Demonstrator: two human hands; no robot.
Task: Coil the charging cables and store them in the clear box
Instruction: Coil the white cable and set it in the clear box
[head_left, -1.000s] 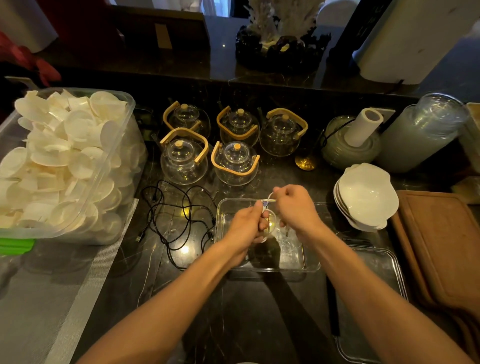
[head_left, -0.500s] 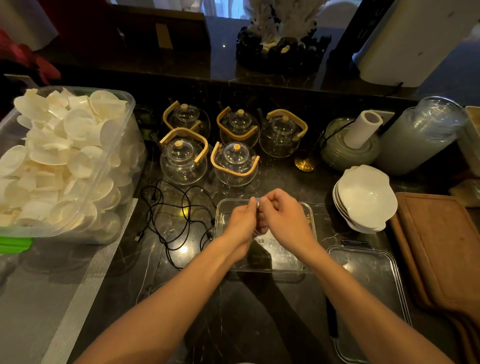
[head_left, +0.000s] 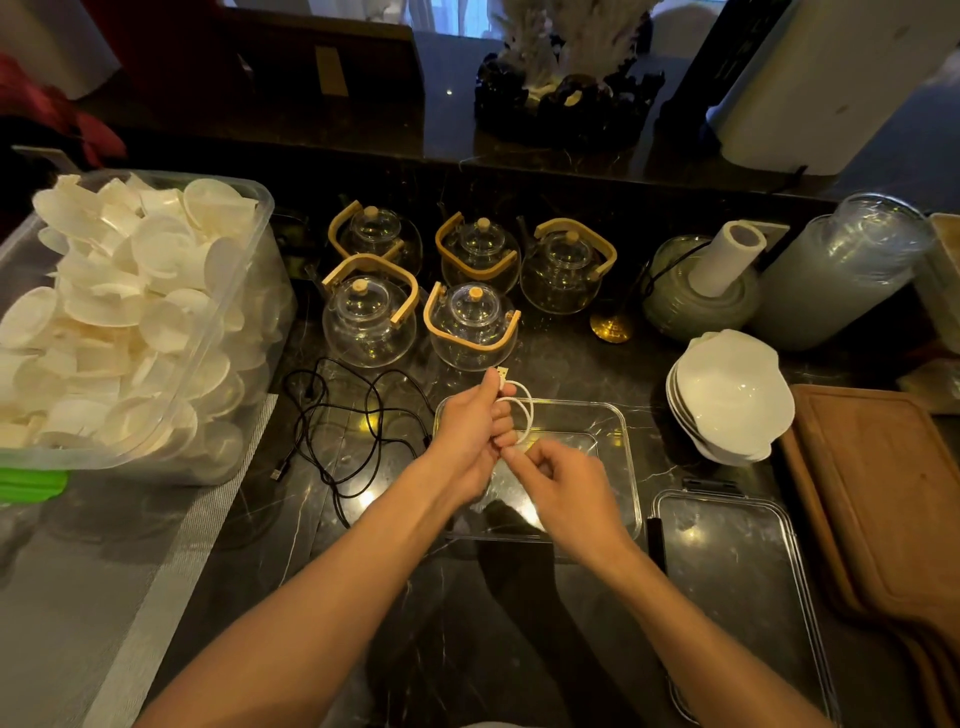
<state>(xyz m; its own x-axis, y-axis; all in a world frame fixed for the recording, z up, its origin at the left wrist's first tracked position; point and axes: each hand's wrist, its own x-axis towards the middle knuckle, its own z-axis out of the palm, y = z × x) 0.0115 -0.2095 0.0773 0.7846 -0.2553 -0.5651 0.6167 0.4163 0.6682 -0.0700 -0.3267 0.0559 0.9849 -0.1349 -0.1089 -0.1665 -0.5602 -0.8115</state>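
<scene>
Your left hand (head_left: 467, 441) grips a white charging cable (head_left: 522, 410) coiled into small loops, its USB plug (head_left: 501, 375) sticking up above your thumb. Your right hand (head_left: 563, 488) sits just below it with fingers curled, pinching the lower part of the coil. Both hands hover over the clear box (head_left: 621, 457), which stands open on the dark marble tabletop (head_left: 467, 623). A black cable (head_left: 353, 431) lies loose and tangled just left of the box. The box's lid (head_left: 737, 582) rests flat to the right, and five glass teapots (head_left: 470, 327) stand behind.
</scene>
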